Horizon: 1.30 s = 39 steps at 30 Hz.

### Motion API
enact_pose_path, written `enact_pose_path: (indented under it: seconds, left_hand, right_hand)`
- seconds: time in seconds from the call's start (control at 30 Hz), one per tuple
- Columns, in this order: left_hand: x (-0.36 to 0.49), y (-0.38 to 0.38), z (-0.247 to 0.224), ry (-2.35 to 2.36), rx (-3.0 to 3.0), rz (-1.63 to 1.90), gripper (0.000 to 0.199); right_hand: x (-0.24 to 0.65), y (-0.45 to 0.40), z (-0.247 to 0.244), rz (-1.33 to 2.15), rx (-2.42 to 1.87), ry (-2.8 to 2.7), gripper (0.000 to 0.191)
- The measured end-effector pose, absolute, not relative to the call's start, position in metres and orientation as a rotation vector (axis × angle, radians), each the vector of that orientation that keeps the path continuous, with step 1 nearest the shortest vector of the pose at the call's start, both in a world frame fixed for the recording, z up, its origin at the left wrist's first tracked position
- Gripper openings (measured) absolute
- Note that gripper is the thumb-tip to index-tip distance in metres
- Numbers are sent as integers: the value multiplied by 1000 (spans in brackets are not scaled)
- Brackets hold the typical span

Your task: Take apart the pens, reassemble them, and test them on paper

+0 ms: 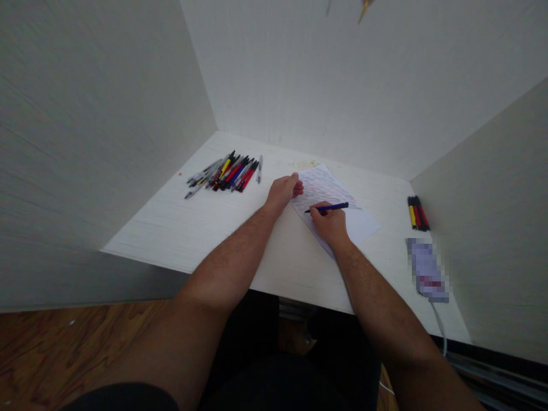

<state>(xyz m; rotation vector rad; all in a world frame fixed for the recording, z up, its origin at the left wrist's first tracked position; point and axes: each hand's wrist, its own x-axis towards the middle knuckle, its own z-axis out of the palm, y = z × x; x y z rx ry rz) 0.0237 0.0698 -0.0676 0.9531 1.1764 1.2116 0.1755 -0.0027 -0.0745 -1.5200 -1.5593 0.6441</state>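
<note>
A sheet of white paper (362, 227) lies at an angle on the desk, its upper part covered with rows of reddish and bluish handwriting. My right hand (331, 225) rests on the sheet, closed around a dark blue pen (338, 206). The pen's tip points left, close to the paper just under the written lines. At the sheet's left edge lies my left hand (282, 191) on its side, fingers curled in and thumb on top. No object shows in its fingers.
A pile of pens (233, 174) in several colours lies on the left of the white desk (171, 228). More pens (418, 214) line up by the right wall, above a blurred-out object (428, 271) with a white cable (440, 325). Panels enclose three sides.
</note>
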Motion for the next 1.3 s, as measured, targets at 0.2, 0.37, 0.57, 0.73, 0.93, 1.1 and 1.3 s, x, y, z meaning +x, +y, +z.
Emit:
enact_pose_path:
  seconds: [0.2, 0.37, 0.57, 0.73, 0.93, 1.1, 1.3]
  left_hand:
    - [23, 70, -67, 1180, 969, 1201, 43]
    - [23, 68, -66, 1190, 979, 1194, 43]
    - [23, 70, -68, 1186, 978, 1204, 41]
    - [25, 69, -67, 1193, 967, 1208, 41]
    - [24, 68, -66, 1196, 972, 1205, 42]
    - [24, 68, -65, 1199, 966, 1205, 43]
    - [24, 69, -65, 1203, 954, 1194, 44]
  right_hand:
    - [176, -3, -74, 653, -1561, -1501, 24]
    - [176, -4, -70, 539, -1633, -1540, 20]
    - [176, -2, -74, 607, -1586, -1514, 22]
    - [177, -2, -72, 505, -1652, -1488, 21]
    - [177, -4, -69, 496, -1641, -1521, 22]
    - [176, -4, -71, 500, -1643, -1512, 21]
    - [175, -4, -71, 562, -1580, -1563, 21]
